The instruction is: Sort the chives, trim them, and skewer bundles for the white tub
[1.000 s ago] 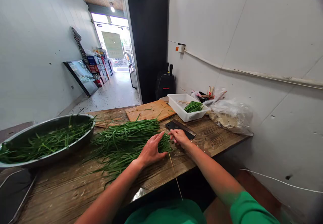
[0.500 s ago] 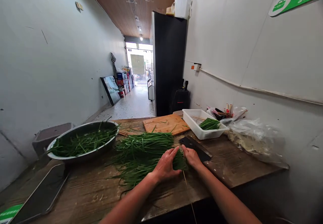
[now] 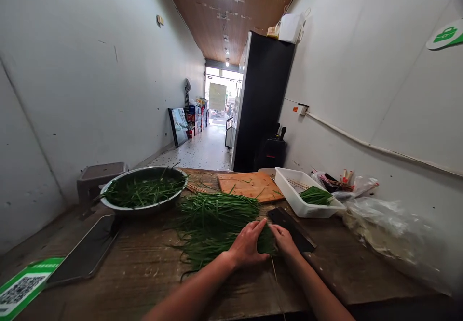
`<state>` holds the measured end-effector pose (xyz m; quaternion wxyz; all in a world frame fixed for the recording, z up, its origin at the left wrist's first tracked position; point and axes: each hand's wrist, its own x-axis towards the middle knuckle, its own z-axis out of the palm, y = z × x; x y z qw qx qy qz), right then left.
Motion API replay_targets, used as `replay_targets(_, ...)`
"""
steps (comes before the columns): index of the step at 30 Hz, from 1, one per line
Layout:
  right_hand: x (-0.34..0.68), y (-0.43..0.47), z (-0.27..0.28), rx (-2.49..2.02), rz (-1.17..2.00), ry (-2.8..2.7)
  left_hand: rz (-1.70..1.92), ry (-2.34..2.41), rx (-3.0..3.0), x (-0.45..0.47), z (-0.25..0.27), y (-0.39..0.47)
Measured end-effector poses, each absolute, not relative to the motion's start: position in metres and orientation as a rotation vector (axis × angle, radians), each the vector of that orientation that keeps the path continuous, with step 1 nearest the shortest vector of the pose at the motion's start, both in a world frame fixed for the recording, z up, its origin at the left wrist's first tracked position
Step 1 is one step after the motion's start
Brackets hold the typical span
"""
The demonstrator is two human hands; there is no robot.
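A broad heap of green garlic chives (image 3: pixel 220 207) lies on the wooden table. At its right end, my left hand (image 3: pixel 249 245) curls round a bunch, thumb apart from the fingers, with the chives between them. My right hand (image 3: pixel 284 240) meets it from the other side, fingers closed at the ends of the same bunch; its fingertips are partly hidden. From beneath the bunch a thin stick (image 3: pixel 277 277) runs toward the table's near edge. Just beyond my right hand a dark cleaver (image 3: pixel 292 229) lies flat.
A metal basin (image 3: pixel 144 207) of loose chives stands left, near a phone-like dark slab (image 3: pixel 85 251) and a QR card (image 3: pixel 21 287). Behind the heap are a cutting board (image 3: pixel 249 186) and a white tub (image 3: pixel 298 207) with chives and sticks. A plastic bag (image 3: pixel 394 224) sits right.
My view has turned left and tilted up a little, so the whole scene sits further right. Both hands stay at the same bunch, in nearly the same pose.
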<state>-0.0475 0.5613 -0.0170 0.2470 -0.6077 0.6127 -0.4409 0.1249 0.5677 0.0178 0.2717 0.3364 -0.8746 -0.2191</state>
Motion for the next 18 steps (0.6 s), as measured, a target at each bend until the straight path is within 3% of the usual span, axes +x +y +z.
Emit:
replay_targets(10, -0.046, 0.591, 0.013, -1.527, -1.321, 1.735, -0.563, -2.229, 0.866, 0.129, 0.032, 0.569)
replay_targets(14, -0.036, 0.647, 0.040, -1.142, -0.883, 1.260, -0.497, -2.058, 0.876, 0.134, 0.065, 0.572)
replay_targets(16, -0.030, 0.674, 0.057, -1.034, -0.854, 1.026, -0.449, -1.979, 0.837, 0.134, 0.085, 0.574)
replay_targets(18, -0.024, 0.693, 0.077, -1.049, -1.023, 0.966, -0.413, -1.918, 0.779, 0.132, 0.107, 0.578)
